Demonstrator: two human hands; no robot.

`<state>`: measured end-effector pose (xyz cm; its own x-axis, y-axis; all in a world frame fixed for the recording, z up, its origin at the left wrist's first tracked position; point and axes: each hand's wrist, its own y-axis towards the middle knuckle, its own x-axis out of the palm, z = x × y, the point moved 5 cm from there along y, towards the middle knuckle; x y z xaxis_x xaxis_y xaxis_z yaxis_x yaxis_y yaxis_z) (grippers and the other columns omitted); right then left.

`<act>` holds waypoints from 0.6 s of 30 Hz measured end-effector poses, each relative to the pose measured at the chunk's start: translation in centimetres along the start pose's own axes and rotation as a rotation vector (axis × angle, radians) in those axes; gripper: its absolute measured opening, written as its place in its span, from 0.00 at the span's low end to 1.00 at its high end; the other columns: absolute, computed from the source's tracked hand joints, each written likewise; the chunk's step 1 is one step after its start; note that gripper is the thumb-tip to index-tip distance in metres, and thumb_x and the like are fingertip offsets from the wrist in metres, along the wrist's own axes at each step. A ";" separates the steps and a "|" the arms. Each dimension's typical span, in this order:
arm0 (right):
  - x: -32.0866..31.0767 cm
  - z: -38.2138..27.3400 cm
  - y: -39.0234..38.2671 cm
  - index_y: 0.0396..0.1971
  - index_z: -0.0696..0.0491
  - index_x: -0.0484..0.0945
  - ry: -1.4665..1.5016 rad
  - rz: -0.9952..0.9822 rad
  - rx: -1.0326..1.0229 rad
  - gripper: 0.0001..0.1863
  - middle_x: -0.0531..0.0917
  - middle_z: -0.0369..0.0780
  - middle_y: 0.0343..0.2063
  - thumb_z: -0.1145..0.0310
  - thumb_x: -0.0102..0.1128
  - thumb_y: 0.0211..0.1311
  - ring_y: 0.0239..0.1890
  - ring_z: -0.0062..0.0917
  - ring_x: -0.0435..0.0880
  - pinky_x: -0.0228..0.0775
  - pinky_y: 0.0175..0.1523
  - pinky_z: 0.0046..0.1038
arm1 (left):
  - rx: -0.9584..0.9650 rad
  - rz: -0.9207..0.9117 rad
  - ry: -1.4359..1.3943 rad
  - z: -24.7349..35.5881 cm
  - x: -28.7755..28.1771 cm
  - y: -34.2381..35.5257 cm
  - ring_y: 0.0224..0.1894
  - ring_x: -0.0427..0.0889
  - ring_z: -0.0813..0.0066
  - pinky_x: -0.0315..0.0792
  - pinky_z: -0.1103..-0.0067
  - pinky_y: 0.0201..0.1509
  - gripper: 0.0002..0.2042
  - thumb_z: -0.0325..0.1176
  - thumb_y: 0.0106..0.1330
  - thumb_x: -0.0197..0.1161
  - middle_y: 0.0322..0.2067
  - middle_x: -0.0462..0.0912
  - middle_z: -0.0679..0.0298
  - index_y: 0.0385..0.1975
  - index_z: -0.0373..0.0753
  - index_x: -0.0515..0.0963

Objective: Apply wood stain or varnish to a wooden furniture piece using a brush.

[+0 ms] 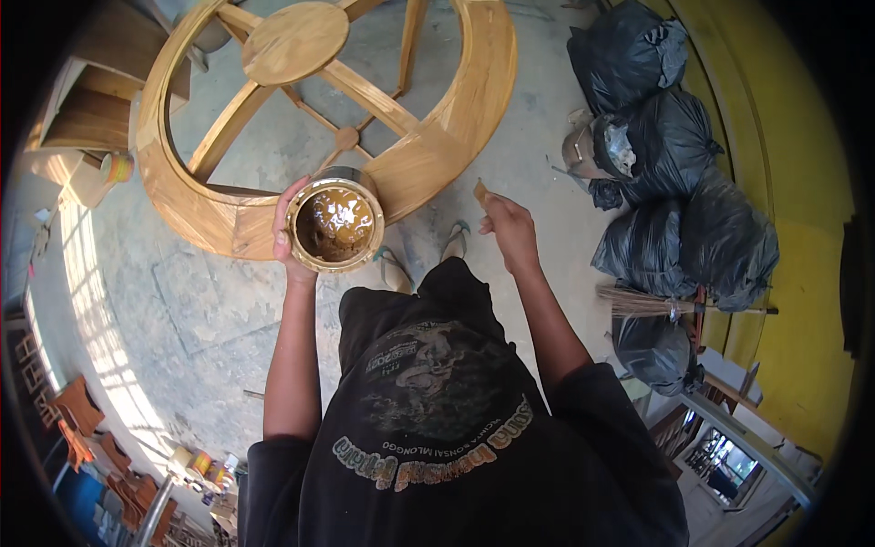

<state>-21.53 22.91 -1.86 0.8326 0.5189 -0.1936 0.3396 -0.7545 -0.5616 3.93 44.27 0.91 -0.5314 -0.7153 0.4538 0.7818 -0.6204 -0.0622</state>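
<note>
My left hand (pixel 290 239) is closed around the side of an open metal can (pixel 348 173), tilted so that its mouth faces me. Inside it lies a glossy brown, thick-looking substance (pixel 342 214), with smears along the inner wall and rim. My right hand (pixel 510 228) is held apart from the can, its fingers pinching a small flat tan piece (pixel 479 190); its exact kind is unclear. Just beyond the can stands a round wooden table frame (pixel 447 137), with a broad ring, crossing spokes and a disc (pixel 296 43) in the middle.
Several black garbage bags (pixel 643 242) line the right side, by a yellow wall (pixel 811 182). A bucket (pixel 581 150) and a broom (pixel 638 301) are among them. At the left, a wooden cabinet (pixel 91 109) stands near another can (pixel 117 167). More cans (pixel 205 467) sit lower left.
</note>
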 end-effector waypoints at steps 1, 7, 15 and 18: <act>-0.4 1.4 0.6 0.47 0.58 0.81 0.021 0.014 0.003 0.17 0.82 0.43 0.31 0.65 0.59 0.61 0.30 0.28 0.81 0.74 0.37 0.27 | 0.002 -0.021 0.009 -0.2 -0.3 0.1 0.54 0.76 0.61 0.71 0.67 0.60 0.49 0.68 0.50 0.57 0.52 0.74 0.51 0.61 0.28 0.62; 0.7 0.0 0.2 0.51 0.57 0.78 -0.252 0.238 -0.659 0.19 0.80 0.46 0.42 0.71 0.61 0.59 0.39 0.31 0.80 0.74 0.43 0.32 | -0.131 0.117 -0.064 -2.2 -4.1 0.1 0.63 0.68 0.57 0.63 0.63 0.68 0.48 0.68 0.52 0.51 0.62 0.67 0.51 0.65 0.32 0.60; 2.2 -2.5 -1.0 0.52 0.54 0.79 -0.476 0.327 -1.029 0.22 0.75 0.47 0.49 0.75 0.63 0.53 0.49 0.43 0.74 0.69 0.54 0.38 | -0.064 0.191 -0.065 -1.2 -4.4 0.5 0.61 0.70 0.52 0.66 0.59 0.66 0.45 0.65 0.52 0.51 0.60 0.69 0.50 0.65 0.37 0.63; 3.0 -3.1 -0.6 0.50 0.54 0.80 -0.546 0.264 -0.957 0.21 0.76 0.47 0.47 0.74 0.63 0.54 0.47 0.43 0.73 0.68 0.54 0.38 | -0.076 0.136 -0.077 -1.0 -4.0 0.7 0.60 0.71 0.52 0.68 0.59 0.65 0.44 0.65 0.51 0.51 0.59 0.71 0.50 0.63 0.36 0.64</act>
<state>-17.85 23.69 0.33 0.7050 0.2269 -0.6719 0.5721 -0.7419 0.3497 6.26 46.36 -1.85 -0.3934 -0.7697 0.5029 0.8166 -0.5438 -0.1934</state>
